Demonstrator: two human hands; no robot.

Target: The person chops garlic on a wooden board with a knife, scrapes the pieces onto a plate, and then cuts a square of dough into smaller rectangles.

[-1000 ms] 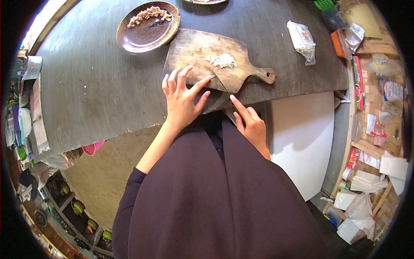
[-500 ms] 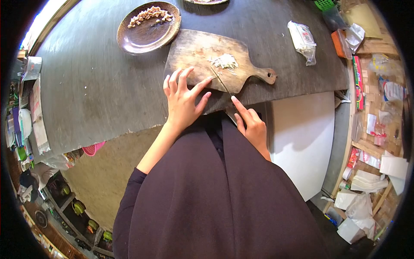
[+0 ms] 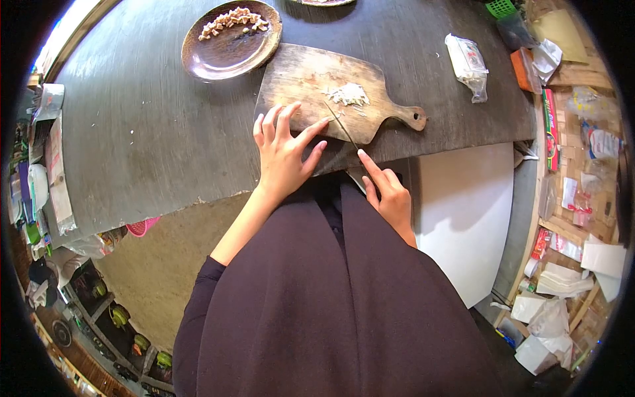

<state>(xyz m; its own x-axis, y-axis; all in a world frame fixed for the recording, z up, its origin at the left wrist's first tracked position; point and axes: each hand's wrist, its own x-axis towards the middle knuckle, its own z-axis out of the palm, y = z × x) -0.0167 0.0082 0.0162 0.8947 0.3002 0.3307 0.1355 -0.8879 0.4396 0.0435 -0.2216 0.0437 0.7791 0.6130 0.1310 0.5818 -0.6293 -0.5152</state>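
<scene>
A wooden cutting board (image 3: 305,74) with a handle lies near the table's front edge, bearing a small heap of finely chopped white pieces (image 3: 348,94). My left hand (image 3: 283,147) rests over the board's near left corner, fingers spread. Its index fingertip is right beside the blade, and the thumb points toward it from below. In my right hand (image 3: 390,198) is a knife (image 3: 342,124), the index finger stretched along the back of the blade. The blade's tip lies on the board just left of the heap; the knife's handle is mostly hidden by the hand.
Behind the board, a brown plate (image 3: 228,64) holds diced light-brown pieces (image 3: 233,22). Part of another plate (image 3: 324,2) shows at the top edge. A white plastic packet (image 3: 467,65) lies on the dark table (image 3: 159,126) at the right, near an orange container (image 3: 524,70).
The view has shifted very slightly, moving the board and plate a little to the right. Both hands and the knife keep nearly the same pose on the board.
</scene>
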